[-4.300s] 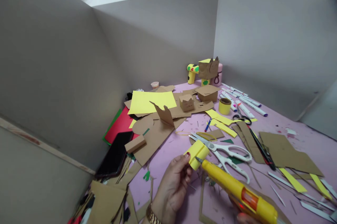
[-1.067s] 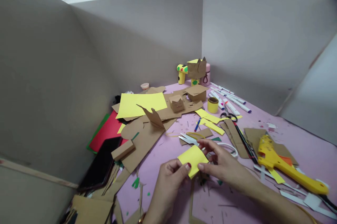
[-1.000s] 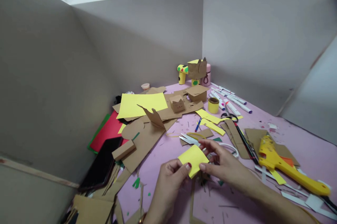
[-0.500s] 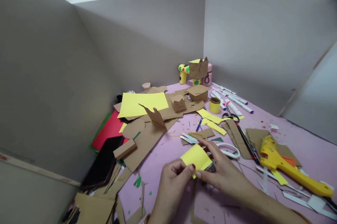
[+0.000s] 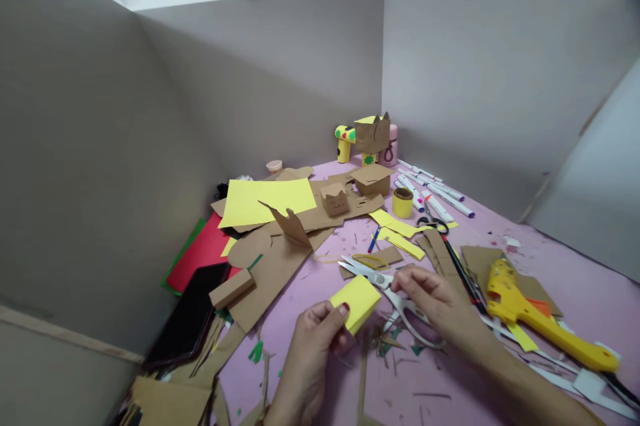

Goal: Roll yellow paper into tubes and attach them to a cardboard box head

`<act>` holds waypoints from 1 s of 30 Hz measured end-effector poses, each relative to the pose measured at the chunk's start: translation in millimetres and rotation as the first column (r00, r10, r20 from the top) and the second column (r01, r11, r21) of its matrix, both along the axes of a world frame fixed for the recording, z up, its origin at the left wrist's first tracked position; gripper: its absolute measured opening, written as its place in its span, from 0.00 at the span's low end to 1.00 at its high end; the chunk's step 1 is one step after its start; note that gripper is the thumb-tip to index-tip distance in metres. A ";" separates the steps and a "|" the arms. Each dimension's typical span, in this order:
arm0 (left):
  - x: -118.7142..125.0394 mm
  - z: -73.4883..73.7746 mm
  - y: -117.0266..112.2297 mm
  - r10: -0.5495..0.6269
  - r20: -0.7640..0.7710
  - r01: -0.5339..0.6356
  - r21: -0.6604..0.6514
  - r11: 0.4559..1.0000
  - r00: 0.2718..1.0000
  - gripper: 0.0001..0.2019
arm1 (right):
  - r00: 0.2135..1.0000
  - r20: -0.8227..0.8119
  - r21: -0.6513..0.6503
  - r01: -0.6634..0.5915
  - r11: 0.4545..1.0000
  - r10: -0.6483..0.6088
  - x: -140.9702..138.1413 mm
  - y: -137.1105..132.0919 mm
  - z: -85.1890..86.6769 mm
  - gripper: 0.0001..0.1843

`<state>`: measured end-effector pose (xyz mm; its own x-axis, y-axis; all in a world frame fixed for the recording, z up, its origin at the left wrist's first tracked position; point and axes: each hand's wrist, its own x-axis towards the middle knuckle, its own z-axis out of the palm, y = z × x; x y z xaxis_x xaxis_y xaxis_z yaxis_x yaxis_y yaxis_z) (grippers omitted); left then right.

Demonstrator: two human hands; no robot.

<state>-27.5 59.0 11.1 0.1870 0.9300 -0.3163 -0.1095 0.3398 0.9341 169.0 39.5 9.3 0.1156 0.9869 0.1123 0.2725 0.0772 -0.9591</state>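
My left hand (image 5: 315,339) pinches a small folded piece of yellow paper (image 5: 356,301), thumb on its near face and fingers behind. To the right, my right hand (image 5: 430,296) is closed at the white-handled scissors (image 5: 385,285), its thumb and fingertips by the upper handle near the pivot. The scissor blades are slightly apart and point left, just behind the yellow paper. A brown cardboard strip (image 5: 393,257) and a yellow rubber band lie behind the scissors. Small green and brown scraps (image 5: 387,344) are scattered beneath them.
A yellow glue gun (image 5: 540,319) lies at the right, with markers (image 5: 445,193) farther back. Cardboard pieces, a large yellow sheet (image 5: 270,201) and a small cat-faced box (image 5: 335,200) cover the back left. A black phone (image 5: 187,316) lies at the left. Grey partitions enclose the table.
My right hand has let go of the yellow paper and moved right to take hold of the scissors, whose handles have swung nearer. The paper has turned in my left hand, showing a folded side.
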 end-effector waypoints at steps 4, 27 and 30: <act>-5.9 -1.1 4.6 0.127 -0.036 -0.125 0.053 0.991 0.991 0.18 | 0.977 0.100 0.091 0.181 0.979 -0.190 16.2 4.6 4.2 0.17; -13.3 -5.6 15.0 0.274 0.272 -0.238 -0.157 0.958 0.922 0.13 | 0.495 0.868 0.021 -0.093 0.995 0.028 23.5 58.8 12.9 0.10; -13.3 -5.8 14.9 0.289 0.290 -0.238 -0.199 0.951 0.912 0.09 | 0.499 0.866 0.013 -0.105 0.994 0.041 17.2 71.0 8.5 0.07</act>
